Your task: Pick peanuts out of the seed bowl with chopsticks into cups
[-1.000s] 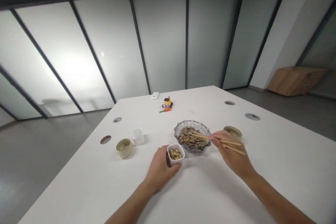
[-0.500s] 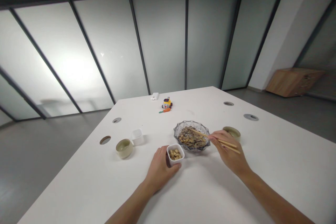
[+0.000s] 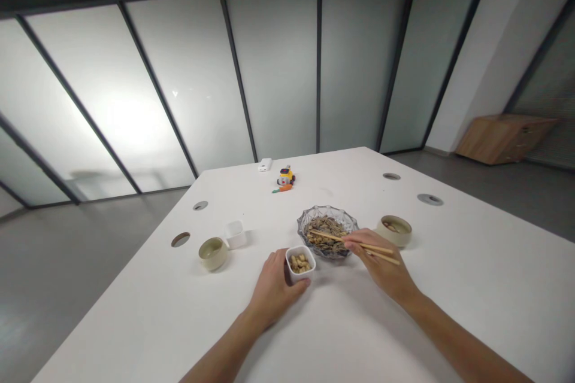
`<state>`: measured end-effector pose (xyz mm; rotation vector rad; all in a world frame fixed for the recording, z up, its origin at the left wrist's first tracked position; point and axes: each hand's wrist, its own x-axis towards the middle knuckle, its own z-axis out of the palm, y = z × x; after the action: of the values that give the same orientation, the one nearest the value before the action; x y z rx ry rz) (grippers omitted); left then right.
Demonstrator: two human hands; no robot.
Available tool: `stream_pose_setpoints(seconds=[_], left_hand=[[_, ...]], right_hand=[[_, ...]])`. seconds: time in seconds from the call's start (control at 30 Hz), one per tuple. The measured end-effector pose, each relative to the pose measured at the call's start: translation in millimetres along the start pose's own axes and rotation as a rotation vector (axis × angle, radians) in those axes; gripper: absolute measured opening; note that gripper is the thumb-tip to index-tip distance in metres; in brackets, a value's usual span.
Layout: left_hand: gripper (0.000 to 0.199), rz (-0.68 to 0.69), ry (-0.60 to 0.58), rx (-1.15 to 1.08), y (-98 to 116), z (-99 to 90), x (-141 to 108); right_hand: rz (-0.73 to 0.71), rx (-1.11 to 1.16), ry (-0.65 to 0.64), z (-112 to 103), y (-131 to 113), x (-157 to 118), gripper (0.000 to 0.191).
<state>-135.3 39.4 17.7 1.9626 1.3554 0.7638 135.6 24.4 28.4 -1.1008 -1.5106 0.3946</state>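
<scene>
My left hand (image 3: 277, 287) is wrapped round a small white square cup (image 3: 300, 278) standing on the table. Inside the cup lie several peanuts in their shells (image 3: 299, 263). My right hand (image 3: 381, 266) grips a pair of wooden chopsticks (image 3: 377, 248), whose tips reach over a clear faceted glass bowl (image 3: 302, 228). That bowl holds a heap of brownish dried pieces (image 3: 330, 227), with some yellowish bits among them. Whether the tips pinch anything I cannot tell. Just behind my right hand stands an olive-green bowl (image 3: 404, 239) with a few small pieces in it.
To the left, another olive-green bowl (image 3: 213, 261) touches a white square container (image 3: 236, 238). Farther back on the white table (image 3: 179, 311) are a yellow toy vehicle (image 3: 286, 176), an orange-and-green carrot-like item (image 3: 283, 189) and a white box-shaped device (image 3: 265, 164). Round holes (image 3: 180, 240) pierce the tabletop.
My right hand has moved slightly left and toward me, carrying the chopstick tips left across the glass bowl. More of the right olive-green bowl shows. My left hand and the cup have stayed put.
</scene>
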Motion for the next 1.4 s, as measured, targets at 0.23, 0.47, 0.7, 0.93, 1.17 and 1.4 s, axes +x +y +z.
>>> stream_pose_setpoints(seconds=[0.23,0.47,0.7,0.93,1.17,1.4], left_hand=[[0.042,0.008,-0.003,-0.015,-3.3,1.3,0.9],[0.041,0.011,0.000,-0.011,-4.0,1.8,1.4],[0.040,0.007,-0.004,0.008,-5.5,3.3,0.9],[0.041,0.005,-0.007,0.021,-6.3,3.0,1.7],[0.041,0.006,-0.004,0.012,-6.8,2.4,2.3],[0.041,0.010,-0.001,-0.001,-6.5,2.1,0.8]], right_hand=[[-0.020,0.009,-0.004,3.8,2.8,-1.4,0.029],[-0.093,0.021,-0.077,3.9,4.5,-3.2,0.022],[-0.248,-0.032,-0.107,5.2,5.1,-0.8,0.018],[-0.262,-0.076,-0.148,3.8,6.5,-1.7,0.018],[-0.259,-0.094,-0.032,3.0,10.1,-1.4,0.016],[-0.218,-0.083,-0.072,4.5,9.0,-3.4,0.018]])
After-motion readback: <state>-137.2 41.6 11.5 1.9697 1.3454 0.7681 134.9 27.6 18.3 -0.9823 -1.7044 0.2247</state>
